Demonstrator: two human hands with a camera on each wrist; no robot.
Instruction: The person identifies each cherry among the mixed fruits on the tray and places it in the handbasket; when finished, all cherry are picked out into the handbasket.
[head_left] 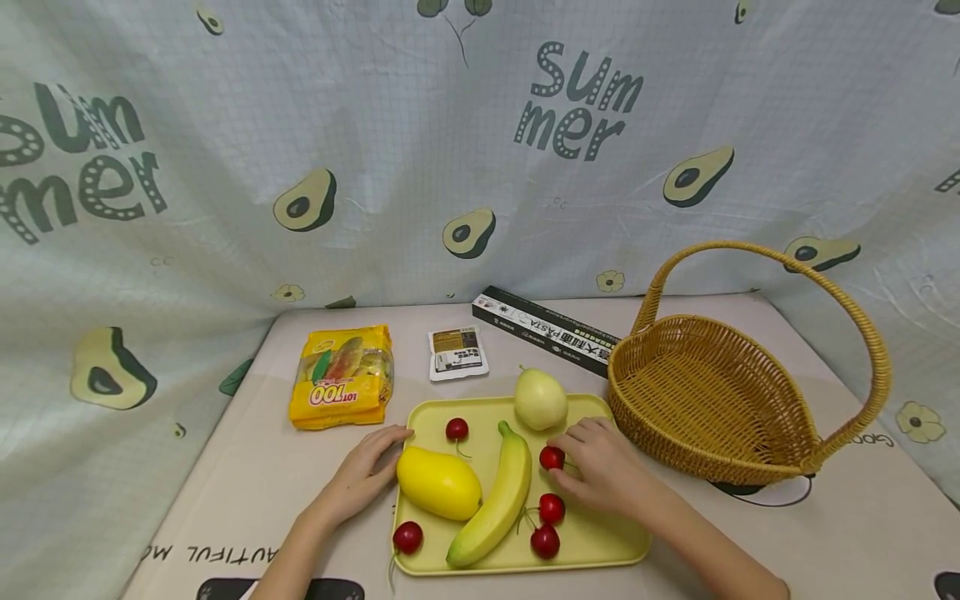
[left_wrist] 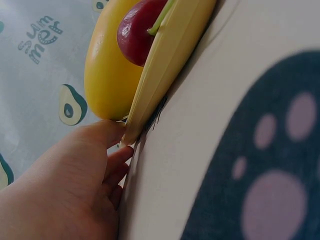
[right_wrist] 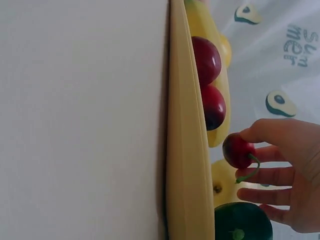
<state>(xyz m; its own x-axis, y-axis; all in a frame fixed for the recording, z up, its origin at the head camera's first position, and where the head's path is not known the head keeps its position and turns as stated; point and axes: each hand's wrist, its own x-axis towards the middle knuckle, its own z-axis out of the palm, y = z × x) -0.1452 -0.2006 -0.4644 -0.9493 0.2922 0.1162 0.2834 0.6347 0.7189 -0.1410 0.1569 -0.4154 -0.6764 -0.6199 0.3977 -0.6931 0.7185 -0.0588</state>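
A pale yellow tray (head_left: 600, 546) lies on the table, and my left hand (head_left: 365, 471) pinches its left rim between thumb and fingers, beside a yellow mango (head_left: 438, 483). Over the tray's right side, my right hand (head_left: 603, 462) holds a red cherry (right_wrist: 238, 150) between thumb and fingers, its green stem hanging free. Two cherries (head_left: 545, 542) lie below that hand, right of a banana (head_left: 495, 500). Another cherry (head_left: 457, 429) is above the mango, and one (head_left: 408, 537) sits at the lower left corner. A pale green pear (head_left: 540, 400) rests at the back rim.
A wicker basket (head_left: 708, 392) with a tall handle stands right of the tray. Behind are a black pasta box (head_left: 543, 329), a small white packet (head_left: 458, 353) and a yellow candy bag (head_left: 342, 377). A dark green round fruit (right_wrist: 243, 222) shows near my right fingers.
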